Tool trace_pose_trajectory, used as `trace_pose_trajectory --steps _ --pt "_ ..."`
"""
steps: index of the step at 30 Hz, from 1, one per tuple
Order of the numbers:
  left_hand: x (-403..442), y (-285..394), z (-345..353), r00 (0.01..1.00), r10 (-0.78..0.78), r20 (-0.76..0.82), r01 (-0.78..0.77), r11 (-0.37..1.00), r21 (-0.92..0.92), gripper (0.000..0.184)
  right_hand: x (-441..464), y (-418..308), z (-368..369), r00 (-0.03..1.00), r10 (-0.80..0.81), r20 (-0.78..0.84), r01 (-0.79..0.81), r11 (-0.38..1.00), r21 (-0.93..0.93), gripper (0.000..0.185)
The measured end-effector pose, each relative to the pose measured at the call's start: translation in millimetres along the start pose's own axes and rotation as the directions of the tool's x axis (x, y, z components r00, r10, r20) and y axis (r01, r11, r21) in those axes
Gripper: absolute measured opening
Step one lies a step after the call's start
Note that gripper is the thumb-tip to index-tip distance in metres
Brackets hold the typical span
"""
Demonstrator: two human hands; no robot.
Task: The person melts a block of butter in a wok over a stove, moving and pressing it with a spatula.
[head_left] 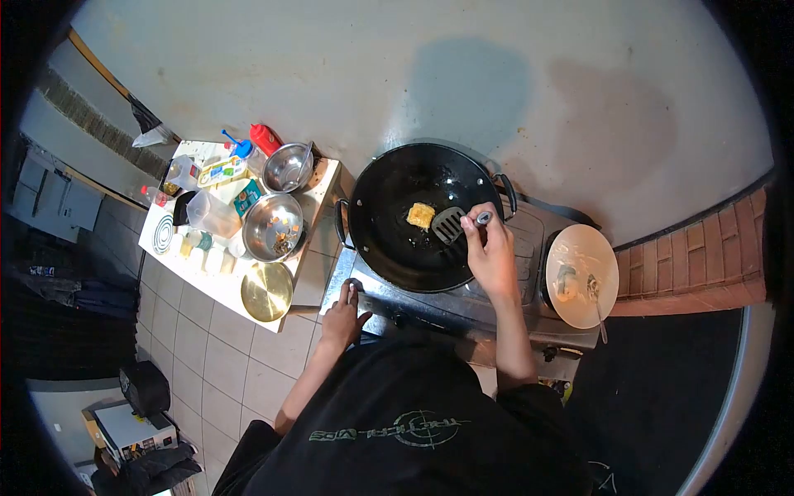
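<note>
My right hand (492, 256) is closed around the handle of a slotted spatula (449, 225). The spatula's blade is inside a large black wok (389, 248), right beside a small golden fried piece of food (420, 216). Oil glistens on the wok's bottom around it. My left hand (339, 321) is low at the front left corner of the stove (364, 277). Its fingers are bent around a small dark thing (353, 283) that I cannot make out.
Right of the wok, a cream bowl (608, 256) holds batter remains and a spoon. On the left, a white table (248, 321) carries steel bowls (269, 202), a gold-coloured pan (267, 292), a red squeeze bottle (265, 139) and several containers. A brick ledge (695, 264) stands at the far right.
</note>
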State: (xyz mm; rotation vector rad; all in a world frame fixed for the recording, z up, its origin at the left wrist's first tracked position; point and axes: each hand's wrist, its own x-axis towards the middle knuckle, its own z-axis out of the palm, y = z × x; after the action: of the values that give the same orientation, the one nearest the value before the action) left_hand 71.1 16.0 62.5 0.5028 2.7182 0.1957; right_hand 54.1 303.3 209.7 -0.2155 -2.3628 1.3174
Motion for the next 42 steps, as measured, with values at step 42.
trace_pose_trajectory --steps 42 --pt "-0.3 -0.8 2.6 1.0 0.0 -0.014 0.0 1.0 -0.026 0.076 0.8 5.0 7.4 0.999 -0.034 -0.035 0.037 0.996 0.082 0.019"
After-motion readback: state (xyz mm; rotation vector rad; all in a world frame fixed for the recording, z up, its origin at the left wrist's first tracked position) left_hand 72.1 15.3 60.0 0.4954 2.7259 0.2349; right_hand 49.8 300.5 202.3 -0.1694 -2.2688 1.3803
